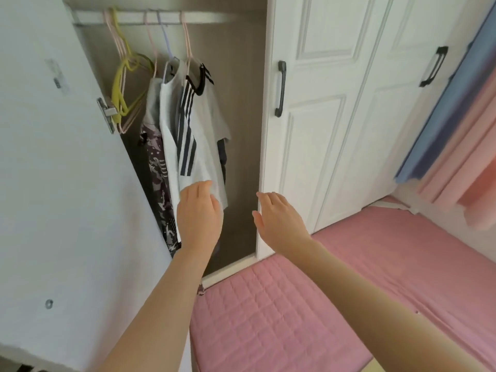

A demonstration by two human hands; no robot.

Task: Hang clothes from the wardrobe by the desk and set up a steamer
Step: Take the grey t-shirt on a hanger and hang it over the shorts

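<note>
The wardrobe stands open, with a white rail (pixel 150 17) across its top. Hanging from the rail are a white T-shirt with dark stripes (pixel 200 135), a grey top (pixel 153 103) and a dark patterned garment (pixel 161 183). Several empty yellow and pink hangers (pixel 122 87) hang at the left. My left hand (pixel 200 218) is stretched out, fingers apart, in front of the striped shirt's lower hem; whether it touches the cloth I cannot tell. My right hand (pixel 279 218) is open, fingers spread, next to the edge of the shut door. No steamer shows.
The open wardrobe door (pixel 67 183) fills the left side. Two shut white doors with black handles (pixel 280 88) are on the right. A bed with a pink quilted cover (pixel 295 304) lies below and right. Pink and blue curtains (pixel 456 130) hang at far right.
</note>
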